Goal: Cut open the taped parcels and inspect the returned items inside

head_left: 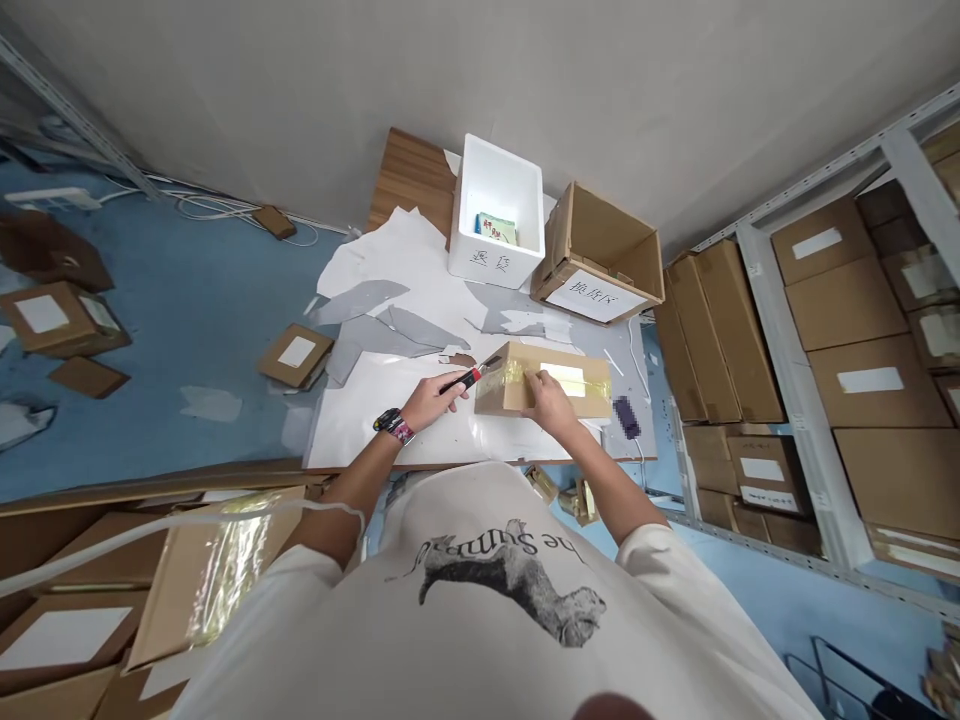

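My left hand (433, 402) is closed around a red and black utility knife (461, 381). The knife's tip points right, at the left end of a taped cardboard box (544, 395). Shiny yellowish tape runs along the box, and a white label (562, 379) is stuck on top. With fingers bent, my right hand (550, 401) grips the box at its top and near edge, left of the label. Whether the blade touches the tape is too small to tell.
White paper (375, 410) covers much of the table. Behind the box stand a white foam bin (495, 262) with a green packet and an open carton (555, 255). A blurred dark object (625, 417) lies at right. Shelves of cartons (870, 380) flank the right side; more boxes (150, 590) sit left.
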Tool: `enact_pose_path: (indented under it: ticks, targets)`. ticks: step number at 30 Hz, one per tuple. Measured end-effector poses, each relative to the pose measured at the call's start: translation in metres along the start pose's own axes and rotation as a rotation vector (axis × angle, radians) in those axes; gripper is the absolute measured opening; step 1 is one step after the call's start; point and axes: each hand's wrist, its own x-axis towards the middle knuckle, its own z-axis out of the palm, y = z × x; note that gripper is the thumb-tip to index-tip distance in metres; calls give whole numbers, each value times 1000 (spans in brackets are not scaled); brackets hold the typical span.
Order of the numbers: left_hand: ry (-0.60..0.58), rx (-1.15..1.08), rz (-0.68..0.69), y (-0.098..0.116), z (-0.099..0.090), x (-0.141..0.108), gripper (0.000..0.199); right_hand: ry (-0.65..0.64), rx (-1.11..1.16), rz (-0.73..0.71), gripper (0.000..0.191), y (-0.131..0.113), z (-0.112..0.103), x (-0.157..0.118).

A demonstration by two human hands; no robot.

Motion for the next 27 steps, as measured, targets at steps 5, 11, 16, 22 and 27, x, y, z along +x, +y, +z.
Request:
enact_pose_path:
  ticks: [5, 11, 16, 22, 27]
  targets:
    - [-31, -9, 9, -11, 8, 6, 72, 24, -46, 34, 94, 1, -1, 6]
    - [-72, -22, 21, -13, 5, 12, 68, -78, -159, 36, 81, -4, -17, 16]
    - [-169, 6, 38, -10, 1, 20, 64, -81, -141, 64, 80, -7, -23, 13]
    - [-251, 90, 33, -4, 2, 35, 63, -75, -149, 63, 85, -4, -24, 11]
    - [-316, 266, 37, 9, -9, 51, 57, -80, -110, 26, 74, -1, -30, 12]
